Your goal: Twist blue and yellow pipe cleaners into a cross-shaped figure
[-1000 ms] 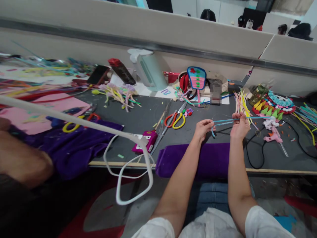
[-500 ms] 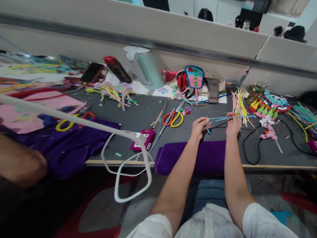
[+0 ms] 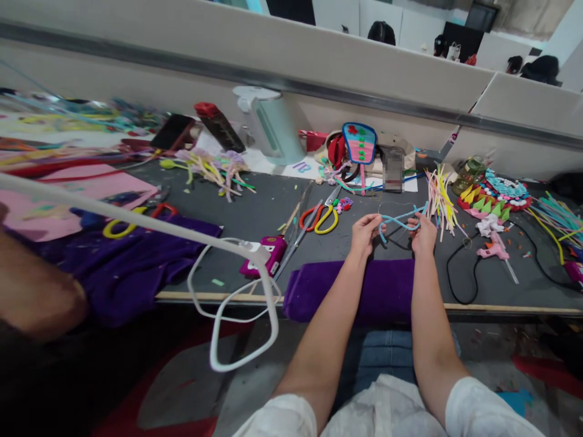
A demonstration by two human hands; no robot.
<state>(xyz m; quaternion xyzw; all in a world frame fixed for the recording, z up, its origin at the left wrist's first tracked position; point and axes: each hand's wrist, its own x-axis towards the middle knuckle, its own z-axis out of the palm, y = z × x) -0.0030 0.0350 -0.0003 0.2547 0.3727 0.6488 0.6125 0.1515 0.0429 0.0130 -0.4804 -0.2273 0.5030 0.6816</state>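
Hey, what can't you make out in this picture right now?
All in the head view:
Blue strip: its pinched parts, hidden by fingers of the left hand and right hand.
Upright object beside the fan-shaped piece: its face, masked by pixelation.
Bare limb: cut off by the left edge.
Magenta item: cut off by the right edge.

Left hand [image 3: 365, 234], right hand [image 3: 424, 235] near each other, both pinching.
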